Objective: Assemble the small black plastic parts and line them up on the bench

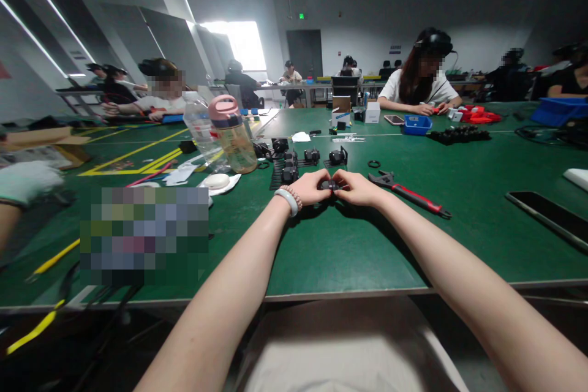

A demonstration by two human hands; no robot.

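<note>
Both of my hands meet over the green table, fingertips pinched round a small black part (329,185). My left hand (309,188), with a pale bangle and a beaded band at the wrist, grips its left side. From the other side, my right hand (358,188) grips it with thumb and fingers. What the part is exactly cannot be made out, as the fingers cover most of it. Just beyond lie several similar black parts (289,166) and one more black part (339,156). Right of my right hand is a red-handled adjustable wrench (408,193), with a black ring (373,163) behind it.
A pink-lidded bottle (233,135) and a clear bottle (204,135) stand at the left. A phone (549,217) lies at the right. Farther back are a blue bin (417,125) and small boxes (340,111). A co-worker's gloved hand (32,184) reaches in from the left.
</note>
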